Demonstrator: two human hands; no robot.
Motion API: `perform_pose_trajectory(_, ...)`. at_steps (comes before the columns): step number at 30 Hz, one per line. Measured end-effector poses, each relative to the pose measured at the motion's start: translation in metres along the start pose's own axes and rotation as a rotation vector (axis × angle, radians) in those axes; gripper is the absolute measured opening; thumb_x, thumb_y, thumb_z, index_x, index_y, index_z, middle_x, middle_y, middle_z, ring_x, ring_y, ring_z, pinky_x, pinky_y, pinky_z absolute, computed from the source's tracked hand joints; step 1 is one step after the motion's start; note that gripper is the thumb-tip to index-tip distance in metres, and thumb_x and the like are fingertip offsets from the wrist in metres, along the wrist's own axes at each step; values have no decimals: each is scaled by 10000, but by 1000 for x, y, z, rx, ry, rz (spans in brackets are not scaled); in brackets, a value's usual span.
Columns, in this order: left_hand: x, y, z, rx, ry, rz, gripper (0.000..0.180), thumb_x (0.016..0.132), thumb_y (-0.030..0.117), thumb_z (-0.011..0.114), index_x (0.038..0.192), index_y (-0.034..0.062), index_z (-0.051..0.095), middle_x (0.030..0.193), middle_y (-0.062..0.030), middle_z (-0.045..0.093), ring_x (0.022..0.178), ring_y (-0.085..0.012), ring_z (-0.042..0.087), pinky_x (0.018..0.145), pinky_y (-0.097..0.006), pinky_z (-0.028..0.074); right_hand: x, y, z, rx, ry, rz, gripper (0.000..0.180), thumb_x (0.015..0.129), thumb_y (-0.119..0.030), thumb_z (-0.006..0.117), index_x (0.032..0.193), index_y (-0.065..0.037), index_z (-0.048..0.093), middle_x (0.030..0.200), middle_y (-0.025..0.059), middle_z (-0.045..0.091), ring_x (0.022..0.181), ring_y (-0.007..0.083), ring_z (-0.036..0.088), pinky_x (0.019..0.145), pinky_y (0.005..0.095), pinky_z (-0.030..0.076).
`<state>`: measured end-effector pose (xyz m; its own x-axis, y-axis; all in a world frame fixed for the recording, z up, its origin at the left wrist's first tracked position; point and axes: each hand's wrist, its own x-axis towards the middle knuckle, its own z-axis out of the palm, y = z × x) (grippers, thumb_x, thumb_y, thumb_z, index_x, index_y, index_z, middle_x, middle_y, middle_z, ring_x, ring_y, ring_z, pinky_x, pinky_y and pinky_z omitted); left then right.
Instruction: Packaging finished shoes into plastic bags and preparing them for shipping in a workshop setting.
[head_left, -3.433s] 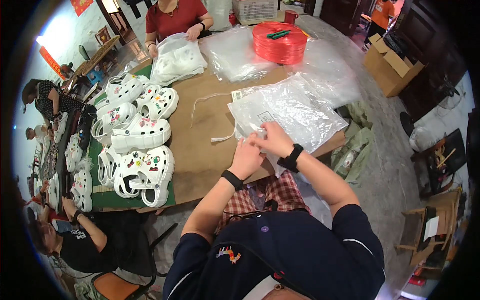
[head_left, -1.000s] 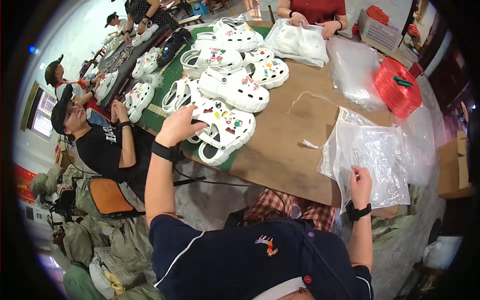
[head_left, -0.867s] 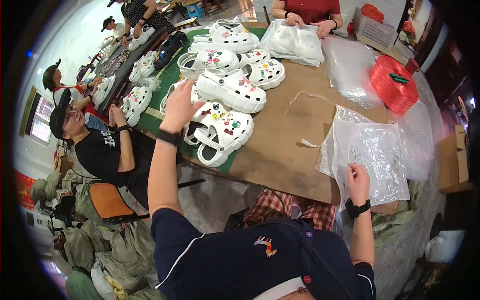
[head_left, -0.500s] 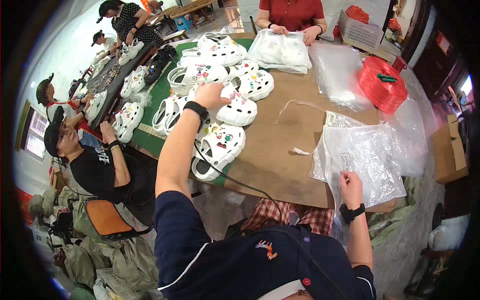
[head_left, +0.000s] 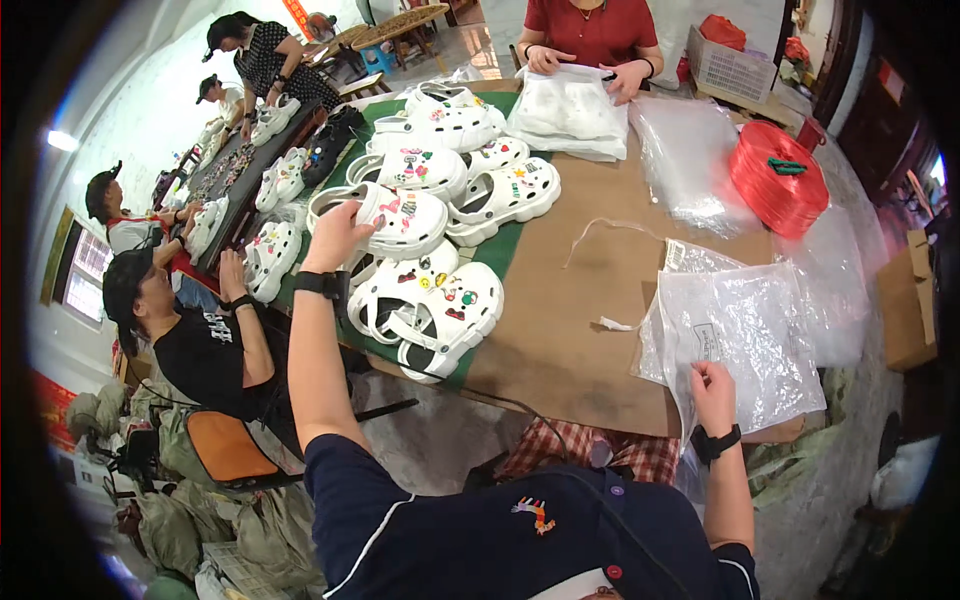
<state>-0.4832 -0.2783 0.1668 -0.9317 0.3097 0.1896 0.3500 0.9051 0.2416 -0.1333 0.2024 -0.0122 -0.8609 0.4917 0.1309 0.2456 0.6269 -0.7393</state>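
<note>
Head view: left hand (head_left: 338, 232) stretched far out, fingers closed over rim of white clog (head_left: 385, 215) decorated with small charms; clog sits on top of clog pile at green mat (head_left: 497, 250), so top one is easiest to take. Right hand (head_left: 712, 383) pinches lower edge of clear plastic bag (head_left: 745, 340), bag lying flat on brown table (head_left: 590, 310) near body, probably kept ready. Red twine spool (head_left: 779, 178) well apart.

Footwear packing workshop: white clogs (head_left: 440, 310) piled on long bench (head_left: 560, 330), clear bags (head_left: 745, 340) at 3 o'clock, seated workers along 10 o'clock.
</note>
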Motion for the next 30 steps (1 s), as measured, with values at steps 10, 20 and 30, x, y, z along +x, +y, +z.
perform_pose_trajectory(10, 64, -21, 9, 382, 248, 113, 447, 714, 132, 667, 1156, 151, 606, 1114, -110, 581, 1009, -318, 567, 871, -424, 449, -7, 0, -8, 29, -9, -3, 127, 821, -46, 601, 924, 20, 636, 804, 131, 596, 656, 211, 573, 615, 306, 462)
perform_pose_trajectory(20, 141, -130, 44, -78, -126, 336, 151, 801, 137, 552, 853, 10, 617, 839, -218, 631, 780, -372, 588, 729, -391, 472, 4, -10, 2, 16, 10, -74, 143, 825, -111, 621, 915, -2, 644, 799, 151, 594, 734, 279, 584, 682, 353, 469)
perform_pose_trajectory(30, 79, 32, -14, -166, 93, 433, 220, 871, 87, 489, 1055, -34, 484, 968, -240, 591, 933, -396, 570, 783, -402, 443, 22, -13, -9, 191, 69, 103, 287, 822, -148, 582, 1061, 2, 631, 811, 152, 597, 711, 267, 573, 687, 341, 470)
